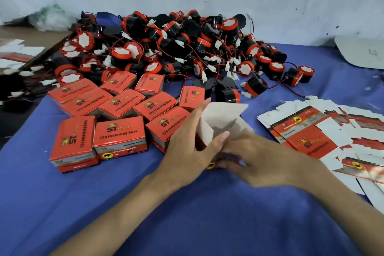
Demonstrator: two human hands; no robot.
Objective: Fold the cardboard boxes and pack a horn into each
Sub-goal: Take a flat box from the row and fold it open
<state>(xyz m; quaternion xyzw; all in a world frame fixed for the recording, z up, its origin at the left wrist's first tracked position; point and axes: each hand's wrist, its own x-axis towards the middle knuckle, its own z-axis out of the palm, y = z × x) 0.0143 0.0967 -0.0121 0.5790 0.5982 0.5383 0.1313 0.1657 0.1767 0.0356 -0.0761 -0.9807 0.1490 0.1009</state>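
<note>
left hand [187, 151] grips half-folded box [218, 118] | right hand [261, 158] blurred at its base, grip unclear | horn pile [176, 48] behind | flat blanks [311, 139] right

Box [220, 118] in left hand [191, 149] (flaps open)

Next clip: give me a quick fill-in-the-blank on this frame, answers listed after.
1. The left hand grips a half-folded box whose white top flap stands ____.
2. The finished boxes lie on the person's ____ side.
3. The flat cartons lie on a ____ cloth.

Missing words: open; left; blue.
</note>
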